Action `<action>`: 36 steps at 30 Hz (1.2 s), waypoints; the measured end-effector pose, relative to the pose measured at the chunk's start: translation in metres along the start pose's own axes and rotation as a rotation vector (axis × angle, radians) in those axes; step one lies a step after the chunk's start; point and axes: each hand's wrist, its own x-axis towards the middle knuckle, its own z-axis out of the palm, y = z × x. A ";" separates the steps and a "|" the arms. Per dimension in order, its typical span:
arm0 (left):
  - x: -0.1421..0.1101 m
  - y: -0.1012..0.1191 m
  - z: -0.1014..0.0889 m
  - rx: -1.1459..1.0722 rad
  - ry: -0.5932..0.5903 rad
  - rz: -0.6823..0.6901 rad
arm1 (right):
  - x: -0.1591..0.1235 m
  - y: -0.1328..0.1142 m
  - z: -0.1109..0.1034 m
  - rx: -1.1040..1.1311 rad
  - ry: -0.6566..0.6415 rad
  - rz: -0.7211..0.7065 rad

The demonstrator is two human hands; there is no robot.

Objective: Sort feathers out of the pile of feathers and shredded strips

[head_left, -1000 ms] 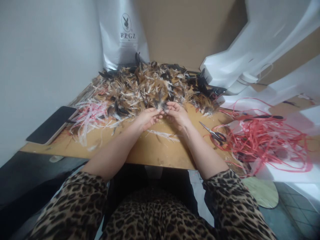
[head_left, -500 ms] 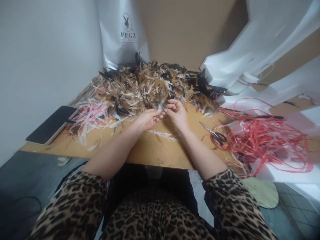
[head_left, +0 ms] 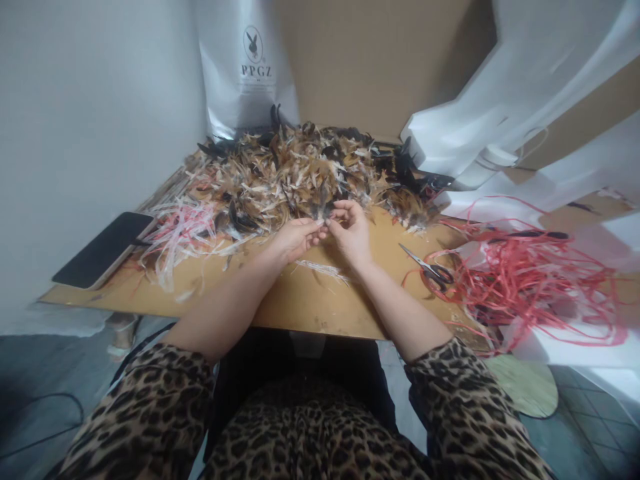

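My left hand (head_left: 295, 238) and my right hand (head_left: 352, 230) meet at the near edge of a big heap of brown, black and white feathers (head_left: 300, 177) on a wooden table (head_left: 300, 303). Both hands have their fingertips pinched together around a small tuft of feathers between them. The fingers of the right hand curl over the tuft from above; the left thumb and fingers press it from the left. A few pale feathers (head_left: 323, 269) lie on the table just below my wrists.
Scissors (head_left: 430, 268) lie right of my right hand beside a tangle of red string (head_left: 525, 280). Pink-white strips (head_left: 180, 230) and a dark phone (head_left: 103, 249) sit at the left. A silver bag (head_left: 245, 67), cardboard and white bags stand behind.
Both hands stay together at the pile's edge; the right hand's fingers have shifted slightly up and left, tightening over the tuft. The view has tilted a little.
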 end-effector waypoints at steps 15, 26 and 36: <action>-0.002 -0.002 0.001 0.169 -0.007 0.105 | 0.006 0.002 -0.009 0.220 -0.044 0.334; -0.002 -0.002 0.001 0.166 -0.026 0.119 | 0.006 0.009 -0.006 0.324 0.007 0.320; 0.001 -0.002 -0.004 0.146 -0.029 0.123 | 0.005 -0.001 -0.008 0.002 -0.016 0.175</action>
